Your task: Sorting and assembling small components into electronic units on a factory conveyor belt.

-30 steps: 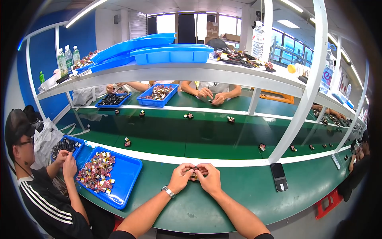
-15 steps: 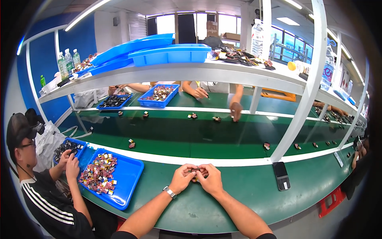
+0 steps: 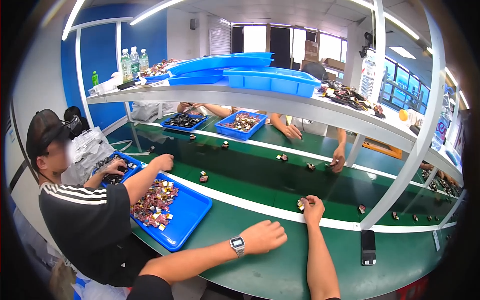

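Right now, from the head camera, the right hand (image 3: 313, 207) reaches forward onto the dark green conveyor belt (image 3: 250, 172), its fingers pinched narrow around a small yellow-and-dark assembled part (image 3: 300, 204) that sits at the fingertips, just past the white strip edging the belt. The left hand (image 3: 263, 236), with a silver metal wristwatch (image 3: 237, 245) behind it, rests loosely curled on the green table, fingers bent inward; whether it holds anything cannot be told. Well left of those fingers lies a shallow blue plastic tray (image 3: 186, 220) of mixed red and yellow small parts, beside a neighbouring person in a black striped shirt (image 3: 85, 220).
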Demonstrator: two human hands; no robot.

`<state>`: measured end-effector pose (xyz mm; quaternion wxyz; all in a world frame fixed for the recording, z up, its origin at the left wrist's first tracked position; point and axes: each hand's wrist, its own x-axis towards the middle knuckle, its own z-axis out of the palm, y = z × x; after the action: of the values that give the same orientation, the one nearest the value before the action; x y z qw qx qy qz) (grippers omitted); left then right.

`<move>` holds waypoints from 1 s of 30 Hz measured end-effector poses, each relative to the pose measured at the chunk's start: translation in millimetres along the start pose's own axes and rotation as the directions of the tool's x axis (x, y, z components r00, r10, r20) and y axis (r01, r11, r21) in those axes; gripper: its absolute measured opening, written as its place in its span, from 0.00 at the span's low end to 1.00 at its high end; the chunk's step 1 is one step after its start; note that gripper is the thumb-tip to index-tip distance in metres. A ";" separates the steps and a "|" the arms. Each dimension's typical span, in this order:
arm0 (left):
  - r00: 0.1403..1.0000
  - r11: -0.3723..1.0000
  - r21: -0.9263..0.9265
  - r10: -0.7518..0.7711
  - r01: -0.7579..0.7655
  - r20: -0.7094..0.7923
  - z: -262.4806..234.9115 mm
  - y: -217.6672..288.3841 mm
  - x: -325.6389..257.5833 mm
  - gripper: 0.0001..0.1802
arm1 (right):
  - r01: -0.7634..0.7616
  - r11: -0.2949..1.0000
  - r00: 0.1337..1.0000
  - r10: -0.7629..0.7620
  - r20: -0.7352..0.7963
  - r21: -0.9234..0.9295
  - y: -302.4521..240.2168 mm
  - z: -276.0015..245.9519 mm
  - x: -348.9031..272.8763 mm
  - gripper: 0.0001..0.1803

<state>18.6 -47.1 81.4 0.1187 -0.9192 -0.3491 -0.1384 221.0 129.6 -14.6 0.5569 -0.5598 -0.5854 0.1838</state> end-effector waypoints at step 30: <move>0.999 0.981 0.196 0.000 -0.008 0.044 -56.2 -13.6 -77.3 0.09 | 0.372 0.900 0.829 -0.212 0.518 -0.226 -152.0 280.6 -86.3 0.21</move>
<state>-55.6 -102.0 109.4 0.2012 -0.9065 -0.3618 -0.0827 -109.5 123.5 -13.3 0.3180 -0.4811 -0.8063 0.1320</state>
